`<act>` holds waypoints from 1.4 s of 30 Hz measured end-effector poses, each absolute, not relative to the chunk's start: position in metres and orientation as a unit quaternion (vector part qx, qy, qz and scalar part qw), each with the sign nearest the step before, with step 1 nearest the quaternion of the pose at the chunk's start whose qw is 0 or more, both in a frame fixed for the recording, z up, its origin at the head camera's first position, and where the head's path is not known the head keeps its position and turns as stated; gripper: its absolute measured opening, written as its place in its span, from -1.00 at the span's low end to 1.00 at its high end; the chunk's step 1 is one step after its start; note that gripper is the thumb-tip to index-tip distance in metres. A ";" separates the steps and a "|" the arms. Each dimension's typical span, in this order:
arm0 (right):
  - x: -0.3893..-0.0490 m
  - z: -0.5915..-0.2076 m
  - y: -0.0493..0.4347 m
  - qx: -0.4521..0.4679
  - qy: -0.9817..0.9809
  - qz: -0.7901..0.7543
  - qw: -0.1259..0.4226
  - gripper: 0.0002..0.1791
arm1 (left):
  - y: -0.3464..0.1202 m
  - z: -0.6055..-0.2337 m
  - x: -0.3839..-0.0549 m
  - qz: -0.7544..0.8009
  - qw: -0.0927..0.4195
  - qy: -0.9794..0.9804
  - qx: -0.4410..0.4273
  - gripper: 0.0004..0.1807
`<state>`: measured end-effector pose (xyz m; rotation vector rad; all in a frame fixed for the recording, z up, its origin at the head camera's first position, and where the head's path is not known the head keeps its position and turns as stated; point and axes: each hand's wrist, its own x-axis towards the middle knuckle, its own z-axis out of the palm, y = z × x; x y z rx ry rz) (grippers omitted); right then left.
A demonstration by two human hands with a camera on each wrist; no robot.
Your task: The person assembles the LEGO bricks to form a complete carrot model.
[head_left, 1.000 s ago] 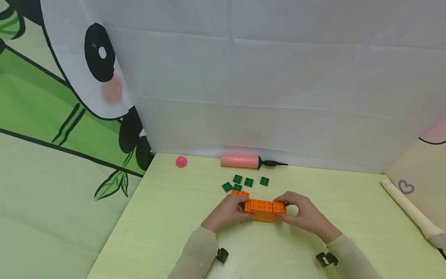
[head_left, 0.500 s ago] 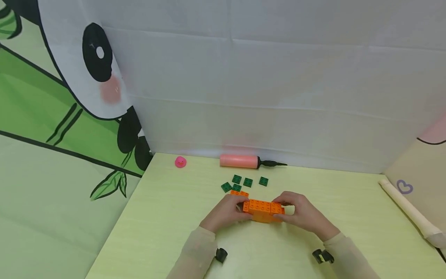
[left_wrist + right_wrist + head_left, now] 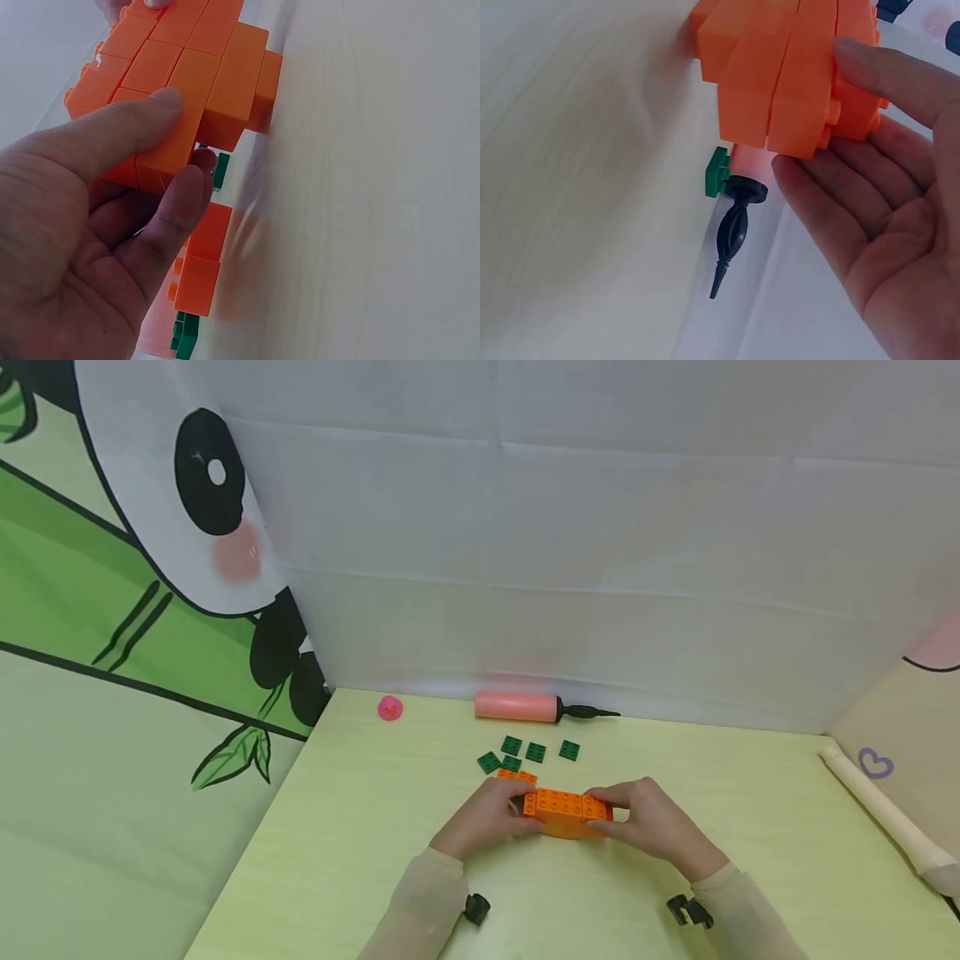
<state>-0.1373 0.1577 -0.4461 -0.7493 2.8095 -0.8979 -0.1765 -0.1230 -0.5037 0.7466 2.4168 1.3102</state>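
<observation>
Both hands hold a block of joined orange toy building bricks (image 3: 561, 810), studs up in the head view, just above the table. My left hand (image 3: 491, 817) grips its left end; in the left wrist view the thumb (image 3: 139, 127) lies across the smooth brick faces, fingers on the other side. My right hand (image 3: 648, 822) pinches the right end between thumb and fingers; the right wrist view shows its thumb (image 3: 885, 71) on the bricks (image 3: 802, 82). Stepped layers show at the block's lower side. Beyond the left hand lie loose orange bricks (image 3: 517, 776), partly hidden.
Several small green bricks (image 3: 536, 752) lie behind the block. A pink hand pump (image 3: 517, 707) with a black nozzle rests along the back wall, a pink round toy (image 3: 390, 707) to its left. A cream roll (image 3: 885, 810) lies along the table's right edge.
The right hand has shifted slightly left along the block's right end, its fingers regripping a little. The left hand and the block stay nearly where they were.
</observation>
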 end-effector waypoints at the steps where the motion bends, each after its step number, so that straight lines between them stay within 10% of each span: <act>1: -0.138 -0.445 0.158 -0.247 0.925 -0.285 0.048 -0.54 | -0.123 -0.504 -0.177 0.455 0.145 0.840 0.260 -0.66; 26: -0.137 -0.420 0.144 -0.243 0.951 -0.186 0.043 -0.57 | -0.117 -0.500 -0.175 0.466 0.148 0.834 0.256 -0.71; 42: -0.157 -0.475 0.185 -0.248 0.868 -0.415 0.116 -0.50 | -0.113 -0.502 -0.172 0.441 0.122 0.852 0.254 -0.56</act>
